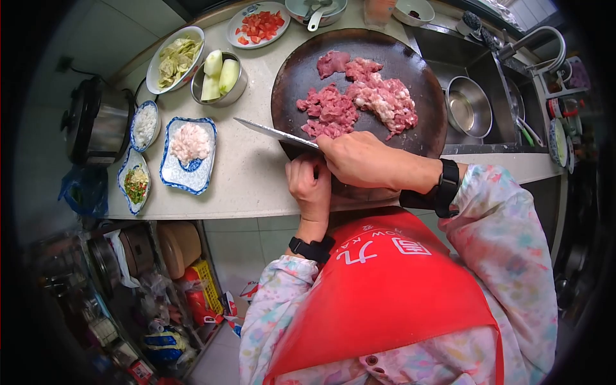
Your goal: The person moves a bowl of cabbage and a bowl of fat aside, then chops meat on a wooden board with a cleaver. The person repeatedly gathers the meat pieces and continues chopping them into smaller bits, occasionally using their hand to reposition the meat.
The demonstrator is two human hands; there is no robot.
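Note:
My right hand (359, 160) is closed round the handle of a kitchen knife, and its blade (273, 132) points left past the board's edge. Just below it, my left hand (308, 184) is curled closed at the near edge of the counter; what its fingers hold, if anything, is hidden. Both hands are close together at the near left rim of a round, dark chopping board (295, 70). On the board lie a heap of minced red meat (328, 109), a paler, fattier heap of mince (385, 102) and a smaller piece of meat (333, 63).
Left of the board are a dish of pale mince (190, 142), a bowl of peeled vegetable pieces (220, 77), a bowl of leaves (177, 61) and a dish of chopped seasonings (136, 185). Behind is chopped red vegetable (260, 26). A sink with a metal basin (469, 106) lies right.

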